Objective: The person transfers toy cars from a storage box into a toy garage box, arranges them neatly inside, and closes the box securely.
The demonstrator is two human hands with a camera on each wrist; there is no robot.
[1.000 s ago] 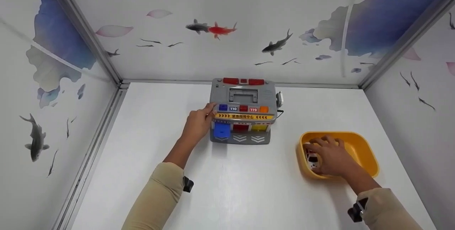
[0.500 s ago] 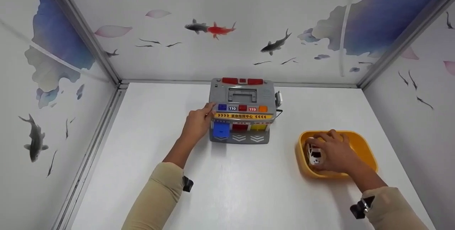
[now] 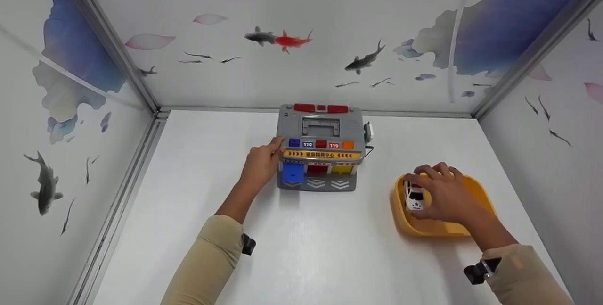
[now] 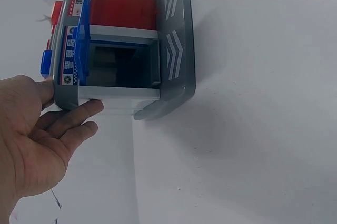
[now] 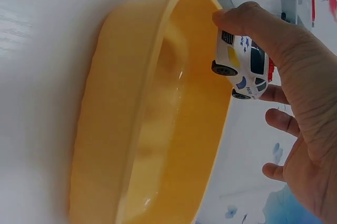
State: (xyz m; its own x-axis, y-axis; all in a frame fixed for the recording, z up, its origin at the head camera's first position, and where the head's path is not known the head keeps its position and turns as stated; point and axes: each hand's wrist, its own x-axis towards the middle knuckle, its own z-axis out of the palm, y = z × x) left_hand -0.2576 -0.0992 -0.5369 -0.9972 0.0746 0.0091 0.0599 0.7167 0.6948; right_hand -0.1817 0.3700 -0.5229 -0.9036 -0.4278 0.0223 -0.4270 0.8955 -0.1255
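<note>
A grey toy garage stands at the back, its blue door swung up while the red door and yellow door are down. My left hand pinches the garage's left roof edge, thumb on top and fingers underneath. Over a yellow tub on the right, my right hand holds a white toy police car between thumb and fingers. In the right wrist view the car is level with the tub's rim, its other fingers spread away from it.
The white table is boxed in by printed panels on the left, back and right. A small white part and a thin black hook stick out from the garage's right side.
My right hand has lifted the toy police car from low inside the tub up to its rim. The left hand has stayed on the garage.
</note>
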